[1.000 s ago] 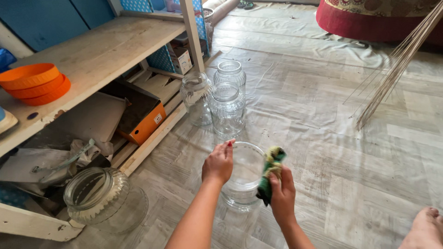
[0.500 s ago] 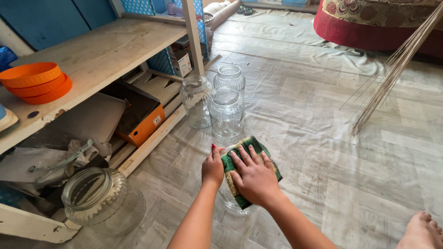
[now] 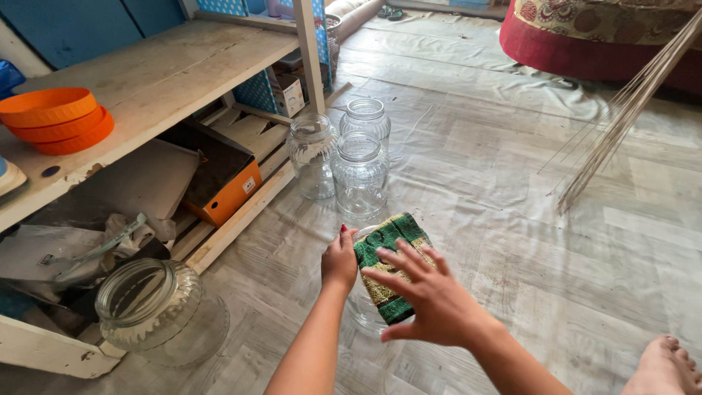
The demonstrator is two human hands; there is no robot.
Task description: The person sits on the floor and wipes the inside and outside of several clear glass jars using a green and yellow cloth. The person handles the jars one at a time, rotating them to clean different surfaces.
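Note:
My left hand [image 3: 340,260] grips the side of a clear glass jar [image 3: 360,313] that stands on the floor in front of me. A green and yellow cloth [image 3: 387,245] lies over the jar's mouth and hides most of it. My right hand [image 3: 428,292] is just right of and over the cloth with its fingers spread wide; only the fingertips are near the cloth, and the hand holds nothing.
Three empty glass jars [image 3: 360,175] stand close together just beyond. A wide ribbed glass jar [image 3: 150,303] sits at the lower left by a wooden shelf [image 3: 168,73] with orange bowls [image 3: 55,124] and an orange box [image 3: 227,194]. A bundle of thin sticks [image 3: 621,110] leans at the right. My foot [image 3: 662,366] is at the lower right.
My right hand laid the cloth over the jar's mouth and pressed on it, then slid back toward me with fingers spread. The left hand stayed on the jar.

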